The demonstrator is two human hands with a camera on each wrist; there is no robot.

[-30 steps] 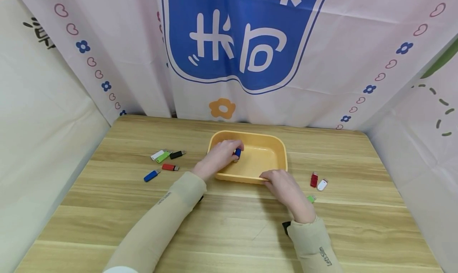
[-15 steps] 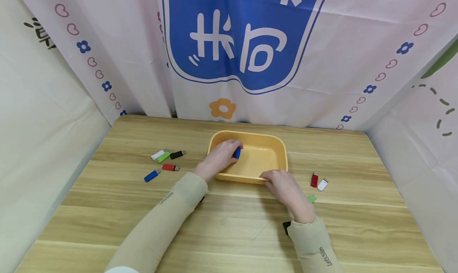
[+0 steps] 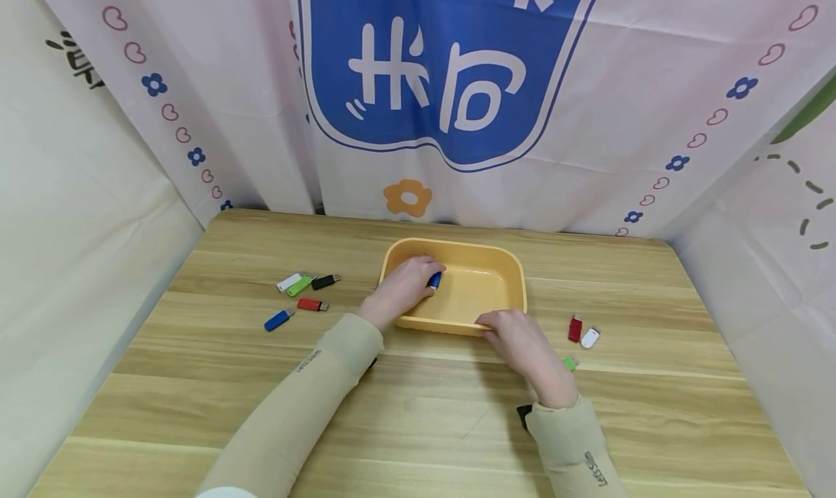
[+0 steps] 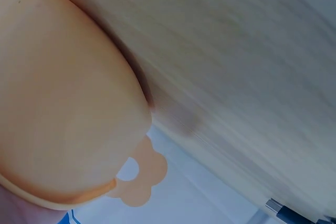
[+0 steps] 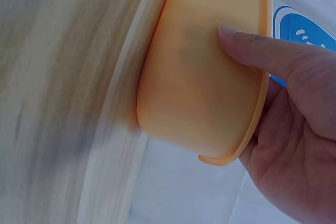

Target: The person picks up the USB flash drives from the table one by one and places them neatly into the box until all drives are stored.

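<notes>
A yellow plastic tub (image 3: 457,254) stands toward the back of the wooden table. My left hand (image 3: 403,286) reaches over its left side and pinches a blue USB flash drive (image 3: 435,280) inside it, low over the floor; whether the drive touches the floor, I cannot tell. At the front right corner, my right hand (image 3: 520,344) grips the tub's rim. The right wrist view shows the right thumb (image 5: 239,43) lying along the outside wall, with the other fingers behind it. In the left wrist view the tub wall (image 4: 68,87) hides most of the left hand.
Left of the tub lie several USB drives: white (image 3: 289,282), green (image 3: 300,287), black (image 3: 325,282), red (image 3: 311,305) and blue (image 3: 279,320). To its right are a red drive (image 3: 575,329), a white one (image 3: 591,337) and a green one (image 3: 571,364). A printed curtain (image 3: 261,157) hangs behind.
The left hand shifts slightly inside the tub and the blue USB flash drive tilts a little between its fingers. Right hand and tub stay in place.
</notes>
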